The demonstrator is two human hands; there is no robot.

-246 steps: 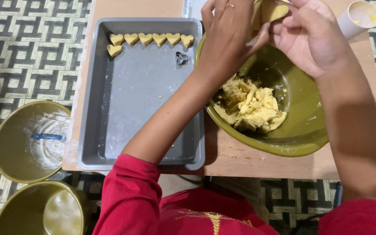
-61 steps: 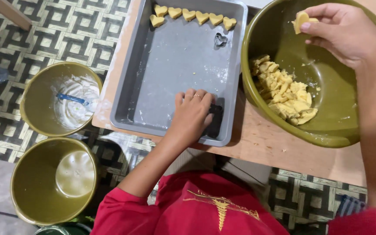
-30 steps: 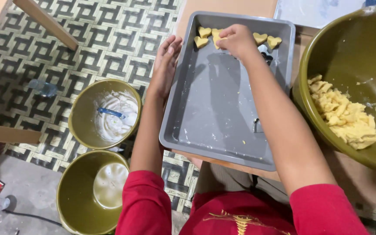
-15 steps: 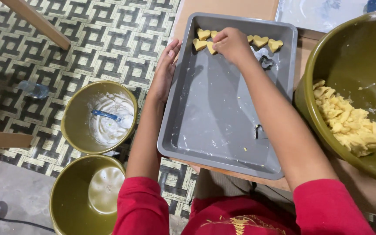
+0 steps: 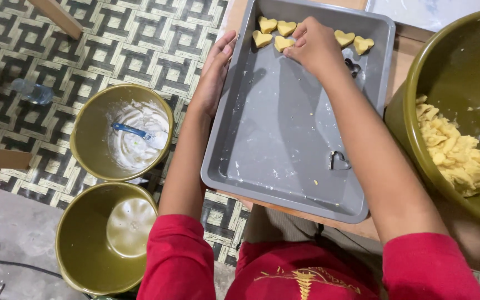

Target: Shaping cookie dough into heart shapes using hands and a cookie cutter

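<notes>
Right hand (image 5: 315,47) fingers pinched on heart cookie (image 5: 283,43); set flat beside row, left hand (image 5: 216,66) open, steadying tray (image 5: 284,139)

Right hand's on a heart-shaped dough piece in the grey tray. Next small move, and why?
Probably let go and lift the right hand clear: the dough heart under its fingertips already lies flat on the tray floor beside the others, while the left hand steadies the rim.

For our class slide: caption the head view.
Right hand sets heart-shaped dough in grey tray; left hand steadies its edge.
</notes>
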